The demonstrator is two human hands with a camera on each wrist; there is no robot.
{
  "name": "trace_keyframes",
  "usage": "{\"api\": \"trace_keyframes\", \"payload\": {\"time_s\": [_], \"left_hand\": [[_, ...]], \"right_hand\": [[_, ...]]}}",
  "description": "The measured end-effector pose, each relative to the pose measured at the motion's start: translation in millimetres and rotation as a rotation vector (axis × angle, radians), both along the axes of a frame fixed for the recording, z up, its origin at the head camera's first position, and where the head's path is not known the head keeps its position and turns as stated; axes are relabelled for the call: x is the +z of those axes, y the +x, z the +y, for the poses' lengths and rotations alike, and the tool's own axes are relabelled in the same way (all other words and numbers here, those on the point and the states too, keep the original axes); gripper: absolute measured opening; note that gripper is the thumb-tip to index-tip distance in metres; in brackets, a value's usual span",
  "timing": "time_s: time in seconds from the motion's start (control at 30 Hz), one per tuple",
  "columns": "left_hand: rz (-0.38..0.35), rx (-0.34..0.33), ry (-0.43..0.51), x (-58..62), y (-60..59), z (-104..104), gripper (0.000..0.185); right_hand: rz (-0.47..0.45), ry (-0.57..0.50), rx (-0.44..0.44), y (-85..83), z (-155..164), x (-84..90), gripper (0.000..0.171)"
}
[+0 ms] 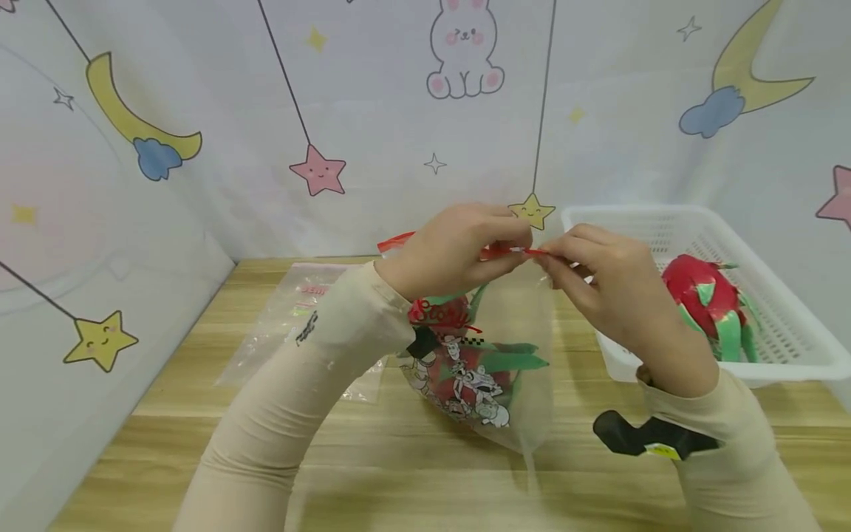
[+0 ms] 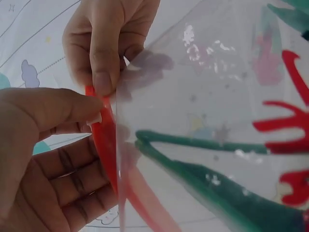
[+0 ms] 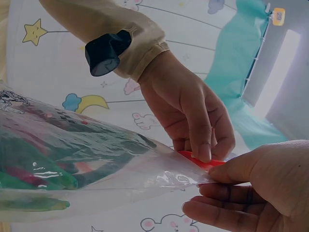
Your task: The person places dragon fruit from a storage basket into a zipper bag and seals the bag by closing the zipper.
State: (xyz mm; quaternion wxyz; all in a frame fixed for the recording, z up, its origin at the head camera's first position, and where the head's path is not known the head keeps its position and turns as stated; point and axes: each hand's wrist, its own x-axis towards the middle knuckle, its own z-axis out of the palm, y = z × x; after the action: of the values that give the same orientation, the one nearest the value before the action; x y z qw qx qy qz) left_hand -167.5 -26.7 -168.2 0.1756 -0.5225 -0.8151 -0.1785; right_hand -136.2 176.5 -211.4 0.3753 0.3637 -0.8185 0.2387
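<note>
"Two hands on the clear bag (image 1: 492, 362); where is it relative to them?"

"Mostly below the left hand (image 1: 462, 247), and down to the left of the right hand (image 1: 608, 288)."

"How do they grip?"

"Both pinch its red top strip (image 2: 105, 137), fingertips just beside each other."

"And inside?"

"Something red and green, behind printed plastic. Right of the right hand, a white basket (image 1: 794, 292) holds a dragon fruit (image 1: 701, 295)."
</note>
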Motion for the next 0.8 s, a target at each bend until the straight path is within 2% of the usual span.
{"api": "trace_keyframes", "payload": {"time_s": [0.2, 0.53, 0.8], "left_hand": [[-0.033, 0.057, -0.018, -2.7, -0.5, -11, 0.008], [-0.03, 0.039, 0.006, -9.6, -7.2, -22, 0.006], [-0.059, 0.049, 0.01, -15.9, -11.7, -32, 0.007]], "right_hand": [[-0.02, -0.002, 0.016, 0.0, 0, 0.2, 0.009], [-0.043, -0.003, 0.01, 0.8, 5, -1.2, 0.01], [-0.052, 0.003, -0.017, 1.9, 10, -1.8, 0.012]]}}
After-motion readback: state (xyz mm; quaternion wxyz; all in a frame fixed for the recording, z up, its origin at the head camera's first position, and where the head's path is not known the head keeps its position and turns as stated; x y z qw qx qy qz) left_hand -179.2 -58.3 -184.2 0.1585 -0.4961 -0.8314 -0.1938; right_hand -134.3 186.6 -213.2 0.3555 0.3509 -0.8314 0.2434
